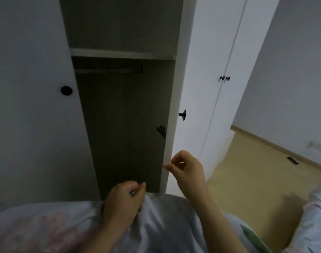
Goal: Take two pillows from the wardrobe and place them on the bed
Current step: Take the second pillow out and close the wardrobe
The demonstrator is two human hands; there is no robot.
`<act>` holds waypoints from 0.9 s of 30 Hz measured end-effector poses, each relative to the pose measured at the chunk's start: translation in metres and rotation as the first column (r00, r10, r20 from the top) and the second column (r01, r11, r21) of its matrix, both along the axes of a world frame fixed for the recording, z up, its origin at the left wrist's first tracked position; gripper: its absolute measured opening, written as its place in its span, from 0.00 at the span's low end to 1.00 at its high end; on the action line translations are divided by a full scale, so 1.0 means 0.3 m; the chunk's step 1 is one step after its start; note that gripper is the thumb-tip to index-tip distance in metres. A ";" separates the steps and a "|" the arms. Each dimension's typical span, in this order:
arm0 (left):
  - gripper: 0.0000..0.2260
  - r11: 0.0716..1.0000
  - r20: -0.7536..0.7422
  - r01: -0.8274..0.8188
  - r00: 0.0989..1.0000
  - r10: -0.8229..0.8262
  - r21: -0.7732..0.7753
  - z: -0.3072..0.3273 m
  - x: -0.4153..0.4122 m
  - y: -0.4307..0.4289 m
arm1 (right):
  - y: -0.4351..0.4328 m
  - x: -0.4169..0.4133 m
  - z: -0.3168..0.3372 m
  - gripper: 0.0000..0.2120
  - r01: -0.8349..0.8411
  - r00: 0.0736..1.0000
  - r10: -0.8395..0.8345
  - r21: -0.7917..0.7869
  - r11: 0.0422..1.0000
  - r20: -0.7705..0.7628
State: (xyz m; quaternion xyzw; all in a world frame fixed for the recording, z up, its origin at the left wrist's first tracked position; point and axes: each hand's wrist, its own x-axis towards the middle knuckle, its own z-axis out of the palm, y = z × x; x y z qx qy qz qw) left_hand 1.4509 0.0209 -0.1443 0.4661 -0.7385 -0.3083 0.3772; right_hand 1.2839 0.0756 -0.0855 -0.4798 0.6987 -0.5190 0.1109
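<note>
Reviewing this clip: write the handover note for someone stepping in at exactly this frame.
Left hand: grip closed on the fabric of a pillow held against the body.
Right hand: holds nothing, fingers loosely curled by the open wardrobe door edge.
Wardrobe compartment: open, no pillow visible inside.
Bed: just in view at the lower right, patterned bedding; whether a pillow already lies there cannot be told.
Done: one pillow out.
Left: carry it to the bed; confirm the second.

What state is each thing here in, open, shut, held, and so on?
Wardrobe compartment: open, nothing visible on its shelf or rail.
Right-hand door: swung open.
Far double doors: shut.
Pillow: held, fabric bunched.
Left hand: gripping the pillow.
Right hand: loosely curled, apparently empty, by the door edge.
</note>
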 end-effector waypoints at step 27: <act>0.23 0.942 0.081 -0.330 0.942 0.325 0.061 -0.081 0.400 -0.317 | -0.623 0.403 -0.040 0.12 -0.183 0.983 0.179 -0.108 0.977 -0.040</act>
